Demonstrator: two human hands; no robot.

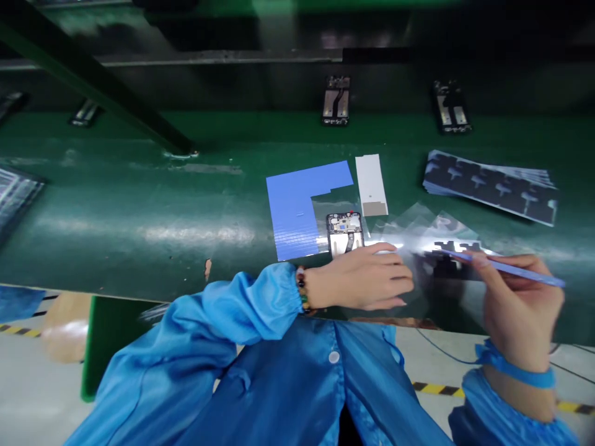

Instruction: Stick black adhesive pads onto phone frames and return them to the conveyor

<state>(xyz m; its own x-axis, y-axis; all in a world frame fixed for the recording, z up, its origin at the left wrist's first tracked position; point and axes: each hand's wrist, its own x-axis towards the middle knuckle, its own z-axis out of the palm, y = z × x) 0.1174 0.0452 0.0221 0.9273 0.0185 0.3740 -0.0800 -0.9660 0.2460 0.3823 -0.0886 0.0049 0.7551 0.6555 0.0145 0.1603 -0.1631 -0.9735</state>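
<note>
My right hand (520, 303) grips blue tweezers (525, 270), their tips pointing left over black cut pieces (449, 257) on clear film (418, 226). My left hand (365, 277) is spread palm down with nothing visible in it, beside the film's left part. It partly covers the lower end of an opened phone (344, 226), whose circuit board faces up. Around the phone's left and upper sides lies a blue sheet (292, 214). A white strip with a grey end (370, 179) rests just above and right of the phone.
Stacked dark sticker sheets (493, 186) lie at the right. Two more opened phones, one at the centre (336, 102) and one at the right (450, 108), are at the back. A green post (139, 118) stands on the left. A green bin (116, 341) is below the table.
</note>
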